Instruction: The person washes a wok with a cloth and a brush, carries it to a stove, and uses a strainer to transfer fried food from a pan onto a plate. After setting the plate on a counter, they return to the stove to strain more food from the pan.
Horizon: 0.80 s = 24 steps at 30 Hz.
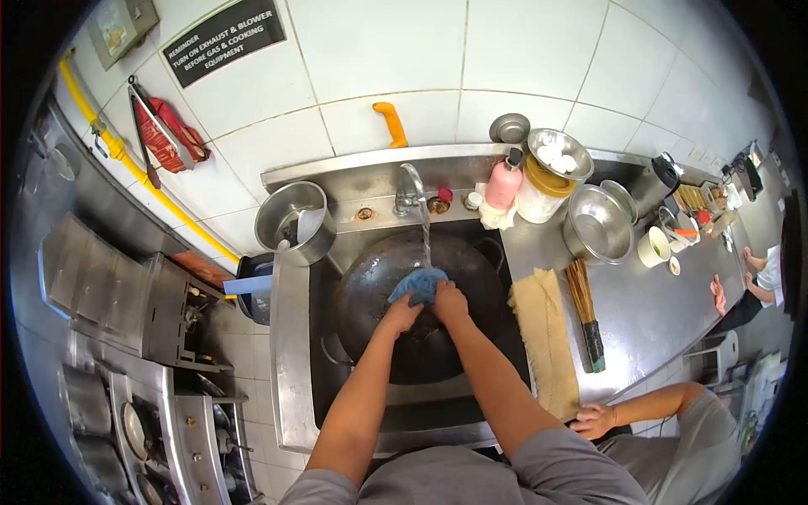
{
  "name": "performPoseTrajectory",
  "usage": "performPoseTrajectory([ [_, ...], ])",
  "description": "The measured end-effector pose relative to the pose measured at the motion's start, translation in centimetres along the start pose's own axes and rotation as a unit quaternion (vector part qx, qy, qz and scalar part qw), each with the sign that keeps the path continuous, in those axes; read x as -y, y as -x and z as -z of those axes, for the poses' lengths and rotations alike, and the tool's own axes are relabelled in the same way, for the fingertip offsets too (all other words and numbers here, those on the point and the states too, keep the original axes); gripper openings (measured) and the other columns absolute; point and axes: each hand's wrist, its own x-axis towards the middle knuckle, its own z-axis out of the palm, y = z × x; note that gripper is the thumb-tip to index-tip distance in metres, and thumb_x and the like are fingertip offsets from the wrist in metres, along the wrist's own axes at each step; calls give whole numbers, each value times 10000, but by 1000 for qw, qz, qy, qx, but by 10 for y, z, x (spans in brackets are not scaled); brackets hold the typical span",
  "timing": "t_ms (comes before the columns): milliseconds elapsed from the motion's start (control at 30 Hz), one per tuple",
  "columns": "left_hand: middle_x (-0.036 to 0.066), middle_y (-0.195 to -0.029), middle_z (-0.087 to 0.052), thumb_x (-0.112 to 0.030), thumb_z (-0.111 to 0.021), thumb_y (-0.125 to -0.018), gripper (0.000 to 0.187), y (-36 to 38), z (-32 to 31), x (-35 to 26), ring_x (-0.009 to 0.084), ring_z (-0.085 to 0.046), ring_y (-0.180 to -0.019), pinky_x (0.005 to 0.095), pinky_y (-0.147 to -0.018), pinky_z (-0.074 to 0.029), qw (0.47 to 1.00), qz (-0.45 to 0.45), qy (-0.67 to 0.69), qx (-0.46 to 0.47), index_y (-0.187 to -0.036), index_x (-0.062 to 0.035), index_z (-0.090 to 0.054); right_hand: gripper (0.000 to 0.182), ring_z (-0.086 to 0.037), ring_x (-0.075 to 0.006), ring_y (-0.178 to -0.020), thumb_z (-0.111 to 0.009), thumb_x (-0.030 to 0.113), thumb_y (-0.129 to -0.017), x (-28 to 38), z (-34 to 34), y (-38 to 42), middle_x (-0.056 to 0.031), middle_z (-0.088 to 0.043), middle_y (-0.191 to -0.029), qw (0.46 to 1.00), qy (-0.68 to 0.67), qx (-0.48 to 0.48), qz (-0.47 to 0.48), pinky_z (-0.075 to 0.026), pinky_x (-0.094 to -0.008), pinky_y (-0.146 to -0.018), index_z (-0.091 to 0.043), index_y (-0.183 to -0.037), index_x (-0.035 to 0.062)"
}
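Note:
Both my hands grip a bunched blue cloth [418,286] under the running tap [412,181]. My left hand [401,316] closes on its lower left side, and my right hand [449,301] holds its right side. Water falls from the spout onto the cloth. Below my hands a large dark wok [370,278] with loop handles fills much of the sink [293,362]. The fingertips are partly hidden by the cloth.
A steel pot [268,220] stands on the sink's left corner. To the right are a pink pump bottle [503,187], a steel bowl [599,227], a tan cloth [543,337] and a bamboo brush [582,299]. Another person's hand [594,419] rests near the counter's front edge.

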Motion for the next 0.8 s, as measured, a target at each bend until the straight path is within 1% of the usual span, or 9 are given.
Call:
performPoseTrajectory([
  [100, 193, -1157, -522, -484, -586, -839, 675, 43, 26, -44, 310, -566, -976, 433, -802, -502, 933, 164, 319, -24, -1367, -124, -368, 403, -584, -337, -980, -661, 233, -688, -3, 4, -17, -179, -610, -979, 992, -126, -3, 29, -482, -407, -816, -624, -1047, 52],
  [233, 202, -1103, -549, -546, -552, -838, 674, 46, 53, -60, 330, -575, -940, 406, -794, -508, 834, 194, 516, 24, -1337, -118, -405, 437, -584, -344, -970, -663, 225, -670, 46, 63, 0, -183, -606, -1019, 909, -376, -74, 162, -465, -396, -840, -604, -1063, 44],
  [300, 249, -1131, -527, -457, -508, -897, 548, 4, 49, -29, 376, -576, -930, 402, -780, -521, 724, 68, 675, 125, -1236, -29, -467, 472, -576, -343, -986, -684, 233, -650, 88, 80, 36, -173, -607, -1019, 881, -437, -31, 179, -453, -391, -861, -593, -1068, 36],
  [400, 189, -1039, -583, -356, -530, -909, 362, 31, 52, -38, 257, -599, -863, 351, -738, -528, 729, -72, 670, 118, -1136, -74, -531, 498, -568, -350, -1004, -701, 245, -642, 126, 73, 82, -160, -608, -1038, 907, -294, -68, 295, -445, -391, -880, -586, -1085, 49],
  [533, 95, -951, -625, -258, -561, -897, 225, 27, 35, -56, 154, -587, -762, 286, -669, -499, 715, -42, 698, 16, -1010, -68, -604, 360, -608, -348, -917, -693, 227, -659, 104, 50, 59, -197, -635, -965, 920, -365, -81, 115, -462, -397, -816, -639, -941, 10],
  [567, 83, -894, -625, -309, -545, -909, 290, 12, 32, -56, 172, -590, -764, 313, -678, -490, 872, -26, 478, -106, -952, -30, -612, 331, -617, -348, -897, -677, 234, -681, 93, 50, 42, -203, -641, -928, 904, -422, -60, 36, -463, -398, -809, -645, -918, 5],
  [600, 83, -894, -625, -309, -545, -909, 290, 14, 24, -63, 172, -590, -764, 313, -678, -490, 871, -24, 479, -107, -952, -30, -612, 307, -626, -349, -877, -661, 240, -704, 82, 50, 28, -208, -647, -891, 879, -474, -36, -43, -464, -399, -802, -651, -894, 0],
  [733, 62, -767, -613, -406, -489, -926, 371, 28, 21, -90, 212, -592, -702, 384, -654, -479, 737, 95, 658, -122, -860, -60, -604, 296, -635, -340, -878, -625, 260, -752, 74, 50, 10, -210, -653, -874, 873, -470, -28, -127, -462, -400, -803, -658, -923, 20],
  [800, 59, -743, -590, -444, -462, -928, 403, -20, 27, -20, 213, -572, -671, 375, -647, -479, 696, -110, 706, 71, -808, -78, -577, 303, -621, -365, -908, -604, 272, -776, 101, 50, 33, -220, -649, -903, 904, -423, -19, -66, -460, -407, -798, -662, -950, 31],
])
